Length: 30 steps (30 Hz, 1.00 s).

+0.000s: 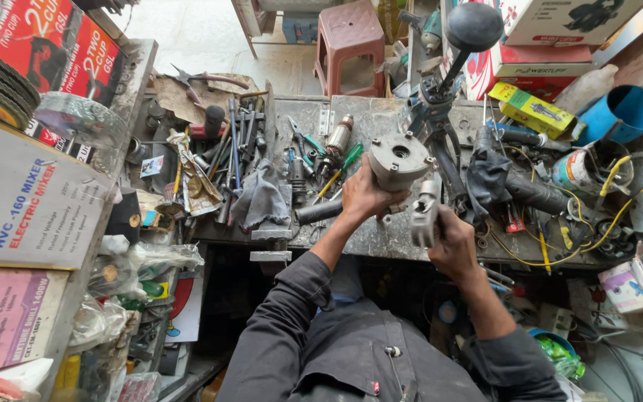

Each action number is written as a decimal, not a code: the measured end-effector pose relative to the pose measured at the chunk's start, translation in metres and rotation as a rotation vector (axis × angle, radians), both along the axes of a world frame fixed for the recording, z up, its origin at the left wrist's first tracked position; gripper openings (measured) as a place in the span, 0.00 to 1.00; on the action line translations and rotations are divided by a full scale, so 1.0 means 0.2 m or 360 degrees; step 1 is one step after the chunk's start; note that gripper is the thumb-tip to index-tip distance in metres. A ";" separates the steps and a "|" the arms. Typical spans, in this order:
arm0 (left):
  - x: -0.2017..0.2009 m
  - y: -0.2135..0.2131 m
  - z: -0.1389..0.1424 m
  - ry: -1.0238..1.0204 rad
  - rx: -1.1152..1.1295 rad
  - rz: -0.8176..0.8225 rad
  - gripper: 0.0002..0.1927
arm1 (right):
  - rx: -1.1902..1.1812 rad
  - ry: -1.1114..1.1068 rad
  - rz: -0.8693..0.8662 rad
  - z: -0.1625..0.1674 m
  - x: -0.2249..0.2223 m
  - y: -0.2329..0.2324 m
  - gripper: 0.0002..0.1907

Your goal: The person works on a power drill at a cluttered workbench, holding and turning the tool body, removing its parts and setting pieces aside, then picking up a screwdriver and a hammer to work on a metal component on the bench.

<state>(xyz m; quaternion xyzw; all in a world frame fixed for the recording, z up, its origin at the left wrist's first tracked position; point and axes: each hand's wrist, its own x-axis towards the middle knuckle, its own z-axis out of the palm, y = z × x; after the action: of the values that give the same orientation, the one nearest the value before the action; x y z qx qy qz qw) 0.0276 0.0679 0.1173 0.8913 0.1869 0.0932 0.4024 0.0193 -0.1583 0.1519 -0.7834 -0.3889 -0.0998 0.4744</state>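
Nearest: dark sleeves reaching up from the bottom edge toward the desk (381, 242). Right hand (452, 246), grip wrapped tight round a small grey metal part (424, 216), held upright just above the desk's front edge. Left hand (362, 197), fingers closed under and behind a round grey metal housing (398, 160) with a central hole and lugs at its rim, lifted off the desk, tilted toward the camera; the two parts close together, touching or not cannot be told. Just left of the left wrist, a black cylindrical handle (320, 212) lying on the desk. Further left, a crumpled grey rag (262, 197) and a heap of hand tools (232, 141). Right of the hands, a black power tool body (533, 192) amid yellow wires (560, 253). Behind the housing, a green-handled screwdriver (350, 158) and an upright stand topped by a black knob (475, 26). Far back, a pink plastic stool (350, 37) on the floor; a blue tub (623, 108) at far right.
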 end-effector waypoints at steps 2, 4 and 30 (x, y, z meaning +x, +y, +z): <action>0.02 0.01 0.01 -0.0009 0.0094 -0.0062 0.62 | -0.0346 -0.0310 -0.0004 0.09 0.03 0.01 0.14; 0.02 0.00 0.03 0.0009 0.0168 -0.0125 0.58 | -0.0424 -0.0561 0.0151 0.17 0.07 0.03 0.17; 0.00 0.04 0.29 0.0023 0.0098 -0.0159 0.46 | -0.0626 -0.1142 0.0172 0.33 0.18 0.07 0.11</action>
<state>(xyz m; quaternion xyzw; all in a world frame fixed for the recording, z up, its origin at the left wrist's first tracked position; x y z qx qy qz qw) 0.0271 0.0756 0.1749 0.9121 0.1421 0.0723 0.3776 0.0544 -0.1444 0.2184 -0.7530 -0.5819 -0.2654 0.1546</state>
